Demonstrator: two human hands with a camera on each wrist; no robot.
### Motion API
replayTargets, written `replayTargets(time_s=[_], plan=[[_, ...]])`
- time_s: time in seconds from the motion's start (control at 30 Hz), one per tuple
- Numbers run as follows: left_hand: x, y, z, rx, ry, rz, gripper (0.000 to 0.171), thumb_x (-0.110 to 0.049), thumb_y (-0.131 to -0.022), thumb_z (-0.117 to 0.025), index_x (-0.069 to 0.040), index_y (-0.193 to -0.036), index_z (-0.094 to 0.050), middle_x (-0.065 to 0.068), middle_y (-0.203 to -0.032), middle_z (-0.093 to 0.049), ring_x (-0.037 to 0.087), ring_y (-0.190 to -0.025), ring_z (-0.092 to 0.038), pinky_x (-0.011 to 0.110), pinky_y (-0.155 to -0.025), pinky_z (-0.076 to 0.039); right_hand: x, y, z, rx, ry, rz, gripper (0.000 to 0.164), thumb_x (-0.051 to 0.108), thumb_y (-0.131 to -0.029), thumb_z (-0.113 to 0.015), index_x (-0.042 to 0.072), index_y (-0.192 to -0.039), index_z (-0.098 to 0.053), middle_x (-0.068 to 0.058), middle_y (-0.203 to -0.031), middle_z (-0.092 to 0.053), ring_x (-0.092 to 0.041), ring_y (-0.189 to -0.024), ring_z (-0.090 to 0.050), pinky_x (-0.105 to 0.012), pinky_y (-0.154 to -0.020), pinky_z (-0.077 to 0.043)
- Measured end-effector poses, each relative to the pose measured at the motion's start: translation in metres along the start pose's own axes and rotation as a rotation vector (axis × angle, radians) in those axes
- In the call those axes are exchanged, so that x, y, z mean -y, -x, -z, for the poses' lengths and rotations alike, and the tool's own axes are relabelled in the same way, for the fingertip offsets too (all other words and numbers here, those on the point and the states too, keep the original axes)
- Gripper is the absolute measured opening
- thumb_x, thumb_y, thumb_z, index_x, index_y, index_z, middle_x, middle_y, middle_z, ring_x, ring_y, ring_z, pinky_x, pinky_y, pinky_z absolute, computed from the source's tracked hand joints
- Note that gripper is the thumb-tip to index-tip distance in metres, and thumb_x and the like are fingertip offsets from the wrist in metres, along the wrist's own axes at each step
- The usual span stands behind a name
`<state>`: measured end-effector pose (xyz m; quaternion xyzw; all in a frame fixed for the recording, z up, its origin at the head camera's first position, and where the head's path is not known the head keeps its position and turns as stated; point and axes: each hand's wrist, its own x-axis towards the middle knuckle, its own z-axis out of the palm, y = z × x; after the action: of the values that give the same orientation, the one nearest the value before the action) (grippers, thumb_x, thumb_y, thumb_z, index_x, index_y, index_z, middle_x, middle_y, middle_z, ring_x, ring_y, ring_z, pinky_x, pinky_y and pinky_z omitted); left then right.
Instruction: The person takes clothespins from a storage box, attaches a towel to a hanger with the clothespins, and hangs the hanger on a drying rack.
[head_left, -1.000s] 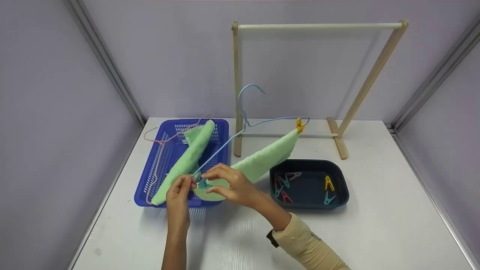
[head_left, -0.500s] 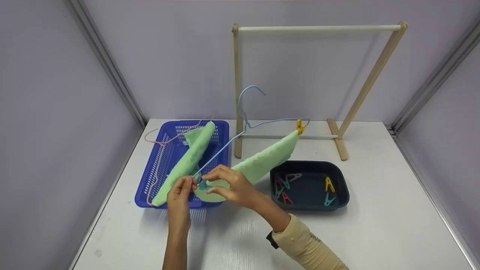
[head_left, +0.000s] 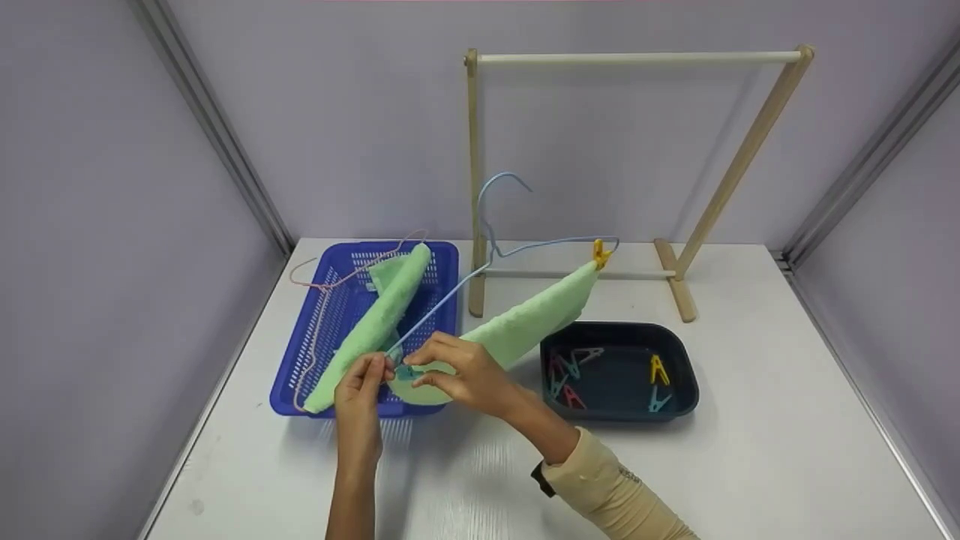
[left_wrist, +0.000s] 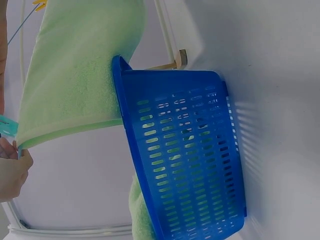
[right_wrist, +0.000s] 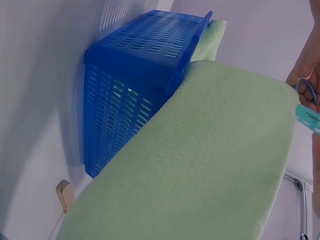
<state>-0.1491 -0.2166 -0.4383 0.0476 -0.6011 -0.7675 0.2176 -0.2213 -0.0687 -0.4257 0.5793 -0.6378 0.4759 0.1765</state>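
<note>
A blue wire hanger (head_left: 439,304) is held tilted above the table, its hook up. My left hand (head_left: 362,386) pinches its near end together with a corner of the light green towel (head_left: 525,319). With thumb and fingers my right hand (head_left: 469,375) pinches a teal clothespin (head_left: 406,372) beside that corner. In the right wrist view the teal clothespin (right_wrist: 308,118) sits at the towel's edge; whether its jaws are on the towel I cannot tell. A yellow clothespin (head_left: 600,255) fastens the towel's other corner to the hanger's far end.
Behind my left hand stands a blue basket (head_left: 289,382) with a rolled green towel (head_left: 375,322) and a pink hanger (head_left: 321,322). A dark tray (head_left: 619,409) to the right holds several clothespins. At the back is a wooden rack (head_left: 724,180) with a white rod (head_left: 637,58).
Both hands stay almost where they were, still holding the hanger, towel corner and teal clothespin. The whole head view has shifted slightly, things appearing a little lower.
</note>
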Motion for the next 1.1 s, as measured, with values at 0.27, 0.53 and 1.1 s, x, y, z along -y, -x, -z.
replayTargets(time_s=[0.27, 0.53, 1.1], plan=[[0.001, 0.0, 0.0, 0.003, -0.01, 0.002, 0.021, -0.009, -0.097, -0.045, 0.006, -0.086, -0.054, 0.006, -0.081, -0.052, 0.016, -0.078, -0.049, 0.028, -0.073, -0.04, -0.001, -0.002, 0.0, 0.004, 0.003, 0.01, 0.017, -0.001, -0.076, -0.072, -0.002, -0.091, -0.065, -0.008, -0.087, -0.062, -0.014, -0.083, -0.061, -0.018, -0.073, -0.048], [0.002, 0.002, -0.001, 0.005, -0.008, 0.014, 0.02, -0.008, -0.097, -0.045, 0.006, -0.087, -0.054, 0.008, -0.081, -0.051, 0.017, -0.078, -0.049, 0.028, -0.074, -0.04, -0.005, -0.001, -0.002, 0.003, -0.029, -0.008, 0.015, -0.006, -0.072, -0.072, -0.004, -0.086, -0.067, -0.011, -0.082, -0.062, -0.017, -0.076, -0.061, -0.018, -0.071, -0.049], [0.001, 0.002, -0.003, 0.01, -0.01, 0.011, 0.019, -0.007, -0.097, -0.046, 0.005, -0.084, -0.054, 0.006, -0.079, -0.051, 0.016, -0.077, -0.049, 0.028, -0.073, -0.039, 0.005, -0.011, 0.002, -0.013, -0.02, -0.001, 0.014, -0.01, -0.068, -0.074, -0.006, -0.079, -0.067, -0.012, -0.073, -0.062, -0.019, -0.067, -0.06, -0.017, -0.065, -0.049]])
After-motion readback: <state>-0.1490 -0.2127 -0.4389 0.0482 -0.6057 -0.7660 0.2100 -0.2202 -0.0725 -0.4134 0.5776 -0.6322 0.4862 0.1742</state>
